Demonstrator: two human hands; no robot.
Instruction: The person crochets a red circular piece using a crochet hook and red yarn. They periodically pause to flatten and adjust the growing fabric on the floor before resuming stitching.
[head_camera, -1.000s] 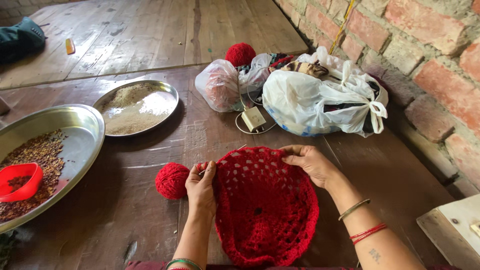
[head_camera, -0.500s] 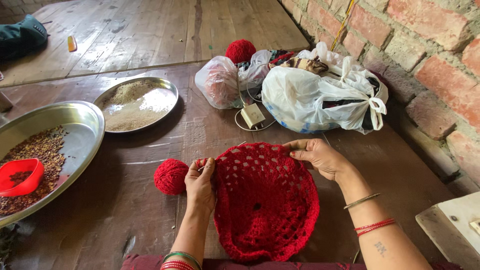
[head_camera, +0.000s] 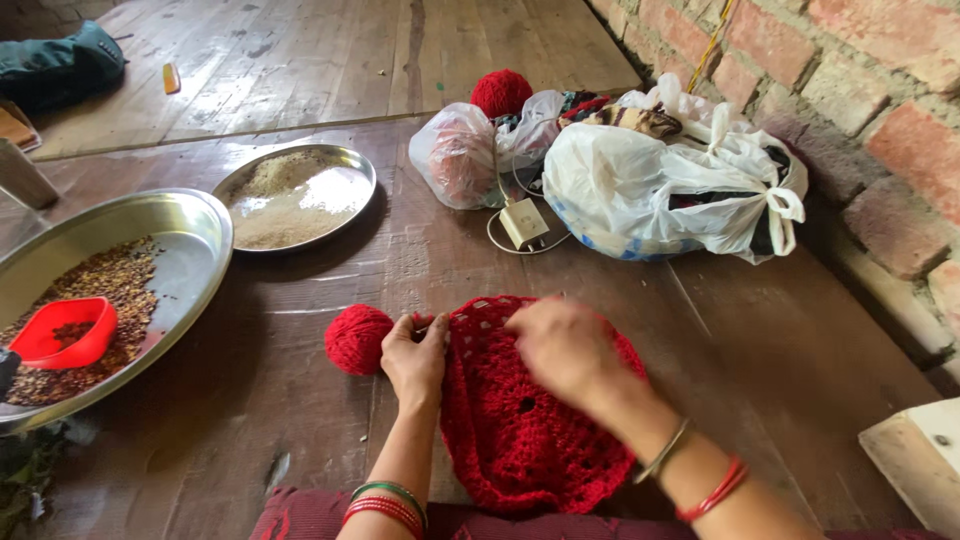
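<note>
Left hand (head_camera: 416, 358) pinches the left edge of the red crochet piece (head_camera: 520, 425), fingers closed on it. Right hand (head_camera: 562, 348), blurred, lies palm-down across the piece's middle; grip unclear. Half a second ago it held the top rim, further right. Piece lies flat on the wooden table (head_camera: 760, 340), yarn ball (head_camera: 358, 339) just left.

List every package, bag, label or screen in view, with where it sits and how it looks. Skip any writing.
Large white plastic bag: by the brick wall, beyond the red crochet piece; knotted top, bulging, dark cloth showing through.
Small clear plastic bag: left of the white one; rounded, reddish contents.
No labels, signs or screens show; the white charger in front of the bags is a plain block with a cable.
</note>
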